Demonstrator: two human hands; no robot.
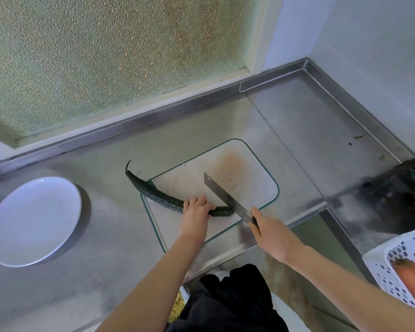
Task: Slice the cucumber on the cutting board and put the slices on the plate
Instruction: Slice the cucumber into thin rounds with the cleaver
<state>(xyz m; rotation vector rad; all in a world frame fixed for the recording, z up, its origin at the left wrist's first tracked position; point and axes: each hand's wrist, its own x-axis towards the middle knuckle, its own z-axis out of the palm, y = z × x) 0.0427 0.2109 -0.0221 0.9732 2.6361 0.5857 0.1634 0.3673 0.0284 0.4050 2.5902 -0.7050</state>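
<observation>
Now one left hand [197, 210] grips one cucumber [163, 197] on the cutting board [256, 164], right hand [271, 232] gripping one cleaver [219, 191].

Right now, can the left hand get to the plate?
Probably yes. The plate sits on the counter left of the cutting board, and the stretch between looks bare. The left hand grips the cucumber, so it would have to let go first.
</observation>
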